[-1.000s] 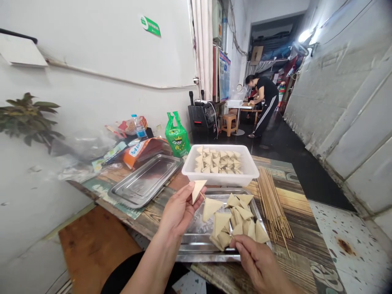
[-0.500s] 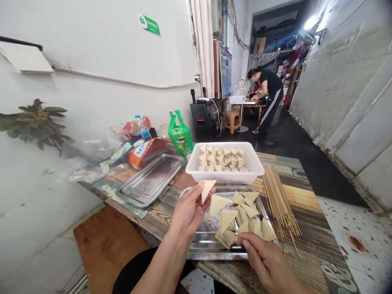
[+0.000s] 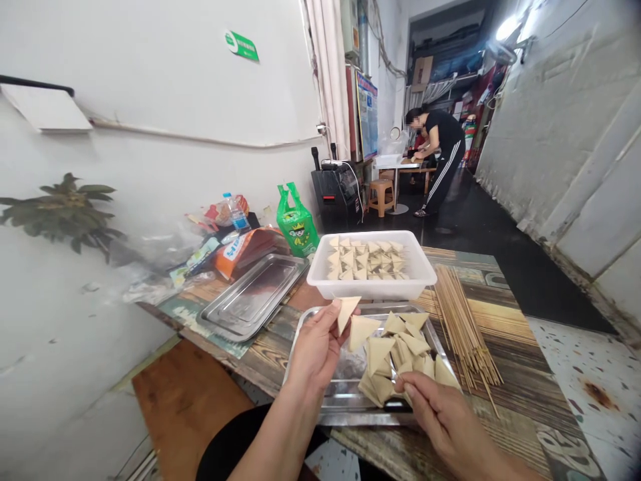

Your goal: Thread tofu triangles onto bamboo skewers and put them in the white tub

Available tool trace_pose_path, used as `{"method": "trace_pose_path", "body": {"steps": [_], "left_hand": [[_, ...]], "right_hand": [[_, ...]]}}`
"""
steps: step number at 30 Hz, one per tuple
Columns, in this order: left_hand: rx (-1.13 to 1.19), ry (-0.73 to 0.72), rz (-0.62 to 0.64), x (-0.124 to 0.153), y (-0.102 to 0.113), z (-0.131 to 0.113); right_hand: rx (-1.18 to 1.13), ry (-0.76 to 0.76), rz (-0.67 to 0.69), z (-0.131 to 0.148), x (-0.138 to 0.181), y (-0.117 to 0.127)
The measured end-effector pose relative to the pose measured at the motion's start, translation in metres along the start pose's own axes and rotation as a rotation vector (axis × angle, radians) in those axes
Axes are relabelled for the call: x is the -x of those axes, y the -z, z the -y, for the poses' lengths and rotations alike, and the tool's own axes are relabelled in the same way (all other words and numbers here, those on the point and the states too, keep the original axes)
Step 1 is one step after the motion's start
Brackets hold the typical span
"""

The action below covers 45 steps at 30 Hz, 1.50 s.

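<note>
My left hand (image 3: 320,341) pinches a beige triangle of folded tofu sheet (image 3: 348,314) between thumb and fingers, above the metal tray (image 3: 345,403). A second tofu triangle (image 3: 363,331) hangs just right of those fingers. Low over the tray's right side, my right hand (image 3: 431,401) has thumb and forefinger pressed together on the end of a thin skewer (image 3: 394,375). Most of that skewer is hidden behind the triangles. A loose heap of tofu triangles (image 3: 413,344) lies in the tray, close to my right fingertips.
Behind the tray stands a white plastic tub (image 3: 370,289) holding rows of triangles. Bamboo skewers (image 3: 465,327) lie to the right. At left are another metal tray (image 3: 250,294), a green bag (image 3: 298,227) and packaging (image 3: 245,250). A person (image 3: 443,150) bends over a far table.
The view has shifted slightly, so the table contents sit a little further right. Both hands keep their grips, and the triangles by my left hand stay in nearly the same arrangement.
</note>
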<state>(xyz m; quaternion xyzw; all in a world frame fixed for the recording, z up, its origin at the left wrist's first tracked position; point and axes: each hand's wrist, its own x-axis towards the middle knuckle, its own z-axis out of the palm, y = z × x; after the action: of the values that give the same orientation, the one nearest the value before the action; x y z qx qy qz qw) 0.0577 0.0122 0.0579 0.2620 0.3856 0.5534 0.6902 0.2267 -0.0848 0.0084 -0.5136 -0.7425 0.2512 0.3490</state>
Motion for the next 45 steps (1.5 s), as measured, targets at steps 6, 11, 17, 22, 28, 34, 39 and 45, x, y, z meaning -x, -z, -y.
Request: {"method": "trace_pose_path", "body": {"steps": [6, 11, 17, 22, 28, 34, 39, 45], "left_hand": [[-0.130, -0.160, -0.106, 0.012, 0.012, -0.003], [-0.414, -0.299, -0.169, 0.026, 0.034, -0.002], [-0.637, -0.263, -0.179, 0.024, 0.055, 0.008], [-0.703, -0.248, -0.115, 0.022, 0.059, 0.021], [-0.766, -0.339, -0.100, 0.015, 0.073, 0.032], [-0.865, -0.302, 0.059, 0.005, 0.088, 0.037], [-0.790, -0.360, -0.062, 0.002, 0.088, 0.049], [-0.791, -0.372, -0.078, -0.002, 0.091, 0.048]], "right_hand": [[-0.116, -0.121, -0.063, -0.009, 0.006, 0.012], [-0.238, -0.325, -0.198, -0.020, 0.009, 0.051], [0.179, -0.110, -0.202, -0.013, -0.054, 0.116], [0.138, -0.051, -0.270, -0.025, -0.135, 0.132], [-0.262, -0.257, -0.234, -0.036, -0.174, 0.115], [-0.755, -0.500, -0.136, 0.002, -0.162, 0.077], [-1.030, -0.663, -0.234, 0.026, -0.182, 0.027], [-1.293, -0.721, -0.507, 0.030, -0.234, -0.012]]}}
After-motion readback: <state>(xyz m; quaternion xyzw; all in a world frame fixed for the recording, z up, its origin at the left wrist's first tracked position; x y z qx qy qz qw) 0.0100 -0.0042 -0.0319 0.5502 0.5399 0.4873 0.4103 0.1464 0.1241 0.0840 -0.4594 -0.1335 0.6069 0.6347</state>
